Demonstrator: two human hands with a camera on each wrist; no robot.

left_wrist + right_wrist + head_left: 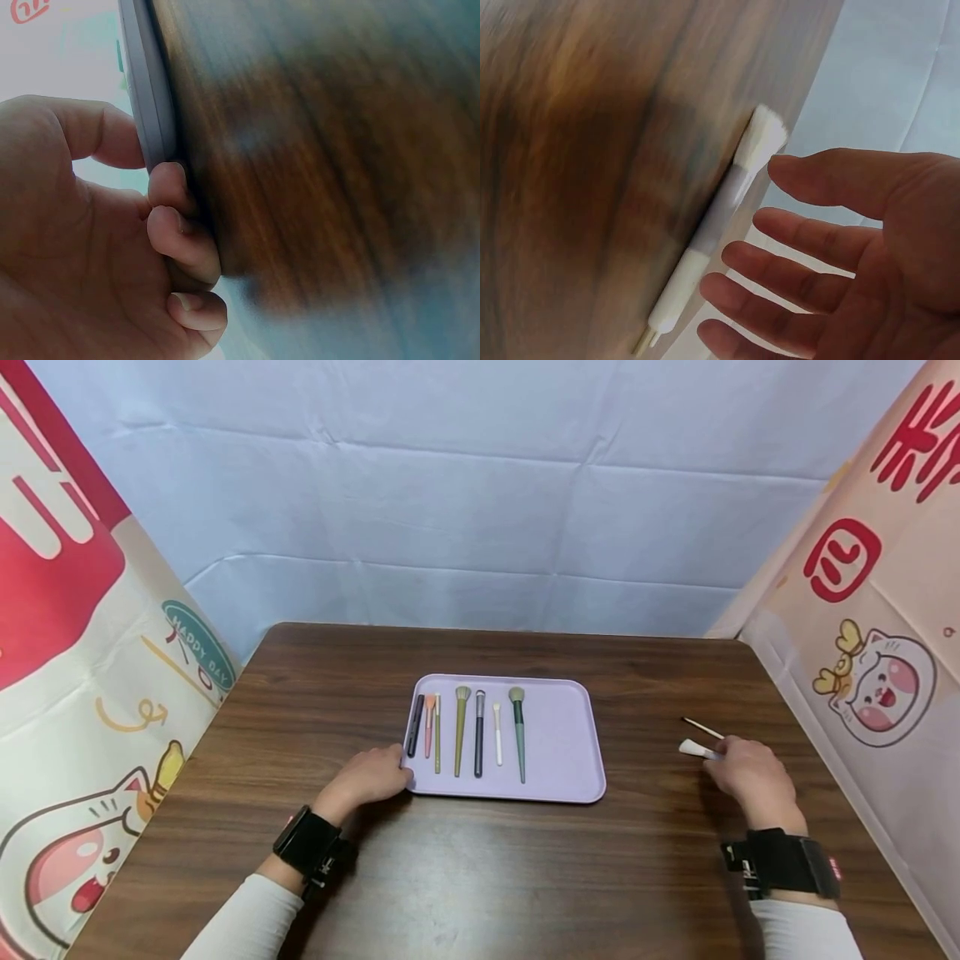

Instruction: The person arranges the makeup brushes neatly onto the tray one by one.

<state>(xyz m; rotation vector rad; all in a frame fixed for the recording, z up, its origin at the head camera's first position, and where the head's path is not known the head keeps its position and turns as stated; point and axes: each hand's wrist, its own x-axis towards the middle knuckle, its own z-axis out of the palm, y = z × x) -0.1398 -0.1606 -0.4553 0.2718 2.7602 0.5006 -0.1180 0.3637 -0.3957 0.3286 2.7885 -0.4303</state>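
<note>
A lilac tray [562, 752] lies on the wooden table, with several makeup brushes [479, 735] in a row across its left and middle part. My left hand [375, 774] grips the tray's near left corner; the left wrist view shows the thumb and curled fingers at the tray's edge [146, 82]. Far to the right, my right hand [757, 777] is over a white-bristled makeup brush [720, 210] lying on the table. Its fingers are spread and loosely extended, holding nothing. A thin brush [702, 727] lies just beyond, partly covered by the hand.
The brown table [487, 877] extends around the tray. A pale cloth [450, 527] hangs behind its far edge, and printed cloths [877, 693] stand along both sides. Bare tray surface shows to the right of the green brush [519, 735].
</note>
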